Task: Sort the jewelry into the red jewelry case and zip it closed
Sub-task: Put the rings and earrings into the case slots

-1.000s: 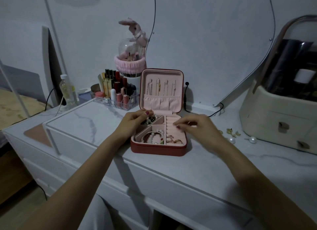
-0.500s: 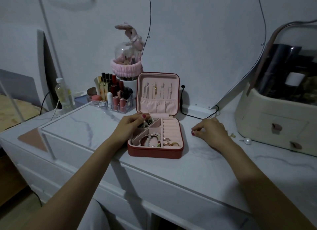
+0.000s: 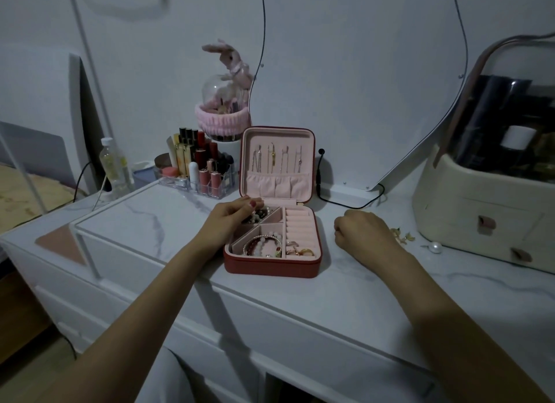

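Observation:
The red jewelry case (image 3: 271, 266) lies open on the white marble-look dresser top (image 3: 345, 285), its pink lid upright with several necklaces (image 3: 277, 159) hanging inside. Bead bracelets (image 3: 262, 245) and gold rings (image 3: 301, 251) fill the front compartments. My left hand (image 3: 229, 221) grips the case's back-left rim, with its fingertips over dark beads (image 3: 260, 214). My right hand (image 3: 360, 231) rests on the top to the right of the case, fingers curled under, nothing visible in it. Gold earrings (image 3: 402, 237) and a pearl earring (image 3: 435, 247) lie just past it.
A clear organiser of lipsticks (image 3: 201, 170) and a bottle (image 3: 115, 168) stand behind the case on the left. A cream cosmetics box (image 3: 480, 219) with drawers fills the right. A mirror (image 3: 360, 72) leans on the wall, its black cable (image 3: 345, 203) on the top.
My right hand has left the case's ring rolls and moved right onto the dresser top, close to the gold earrings. My left hand has stayed on the case.

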